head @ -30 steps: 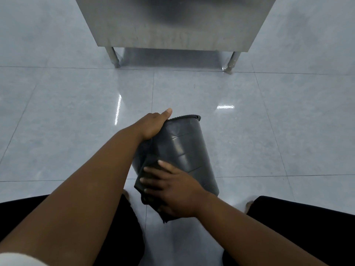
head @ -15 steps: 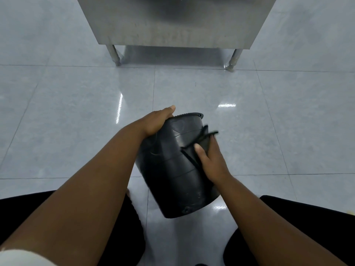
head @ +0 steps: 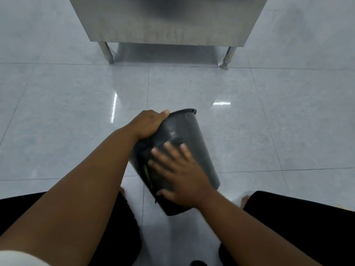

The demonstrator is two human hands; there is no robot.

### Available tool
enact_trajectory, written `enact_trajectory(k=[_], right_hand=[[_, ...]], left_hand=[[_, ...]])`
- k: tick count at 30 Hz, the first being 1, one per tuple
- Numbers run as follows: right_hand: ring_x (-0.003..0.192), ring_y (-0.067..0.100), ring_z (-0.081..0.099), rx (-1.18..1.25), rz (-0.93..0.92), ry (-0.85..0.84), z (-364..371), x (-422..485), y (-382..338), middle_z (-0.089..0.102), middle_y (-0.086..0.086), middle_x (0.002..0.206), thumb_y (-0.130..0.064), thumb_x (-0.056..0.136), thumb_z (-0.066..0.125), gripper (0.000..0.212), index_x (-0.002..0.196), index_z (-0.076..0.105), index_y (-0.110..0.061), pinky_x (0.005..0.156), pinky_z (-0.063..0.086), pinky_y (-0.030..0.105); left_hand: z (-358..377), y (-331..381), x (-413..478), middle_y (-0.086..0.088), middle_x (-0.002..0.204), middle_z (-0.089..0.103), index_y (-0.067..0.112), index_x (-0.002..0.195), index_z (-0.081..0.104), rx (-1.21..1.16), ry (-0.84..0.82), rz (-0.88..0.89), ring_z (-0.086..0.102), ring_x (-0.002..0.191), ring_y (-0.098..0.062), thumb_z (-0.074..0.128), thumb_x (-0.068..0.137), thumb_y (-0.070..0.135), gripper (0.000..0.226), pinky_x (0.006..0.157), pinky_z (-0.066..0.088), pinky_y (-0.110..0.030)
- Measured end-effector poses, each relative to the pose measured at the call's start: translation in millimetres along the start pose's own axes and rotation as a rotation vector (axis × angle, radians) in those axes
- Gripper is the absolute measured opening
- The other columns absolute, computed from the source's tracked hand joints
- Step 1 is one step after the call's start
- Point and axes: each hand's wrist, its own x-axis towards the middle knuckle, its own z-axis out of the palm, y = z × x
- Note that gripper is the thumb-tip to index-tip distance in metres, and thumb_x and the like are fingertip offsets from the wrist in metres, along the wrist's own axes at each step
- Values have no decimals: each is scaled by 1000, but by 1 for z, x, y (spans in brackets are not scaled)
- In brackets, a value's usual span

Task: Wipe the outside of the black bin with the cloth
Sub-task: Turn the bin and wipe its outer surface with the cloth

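Observation:
The black bin (head: 194, 135) is tipped away from me above the floor, its rim at the far end and its base between my knees. My left hand (head: 148, 124) grips it at the rim on the left side. My right hand (head: 182, 177) lies flat on the near wall of the bin, fingers spread and blurred by motion, pressing a dark cloth (head: 151, 169) against it. The cloth shows only as a dark fold left of my fingers; most of it is hidden under the palm.
A stainless steel cabinet (head: 169, 20) on short legs (head: 107, 52) stands on the glossy grey tile floor (head: 67, 121) ahead. My legs in black trousers (head: 299, 217) frame the bin on both sides.
My right hand with the cloth moved from the bin's right side near the rim back down onto the near wall, now flat with fingers spread. The left hand kept its hold at the rim.

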Motion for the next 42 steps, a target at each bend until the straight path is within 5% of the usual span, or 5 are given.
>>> enact_trajectory(k=[8,13,23,36,42], right_hand=[[142,16,44,987,871,21,9,-53,37,46,-14,146,-64,100,30,59,155,21,-45,110,37,24],[157,32,-2,301,513,77,6,-13,-11,0,13,170,-78,92,30,97,163,9,-16,127,5,48],[157,31,-5,4,-322,-71,12,0,-58,21,3,169,-55,86,62,72,150,48,-24,125,-2,56],[143,31,42,1090,1116,-141,2,-4,37,44,8,157,-60,104,26,59,156,30,-34,116,32,43],[156,34,-9,191,314,12,-2,30,-28,-2,12,170,-66,95,37,86,162,15,-15,126,-2,52]], left_hand=[[-11,-35,-15,-11,86,68,-1,80,70,-113,130,-113,63,87,-29,49,91,60,65,78,45,-36],[-23,-58,-32,-11,105,73,19,87,76,-235,101,-193,65,104,-30,49,57,78,71,97,48,-44],[-9,-12,-12,-4,72,64,4,67,60,200,113,3,63,76,-24,41,94,64,68,81,50,-39],[-16,-29,-13,-18,84,64,-12,85,61,9,165,-44,59,79,-27,43,98,56,71,68,43,-27],[-15,-24,-11,-7,70,57,3,70,53,24,129,-9,53,70,-23,42,99,54,60,67,40,-31]])
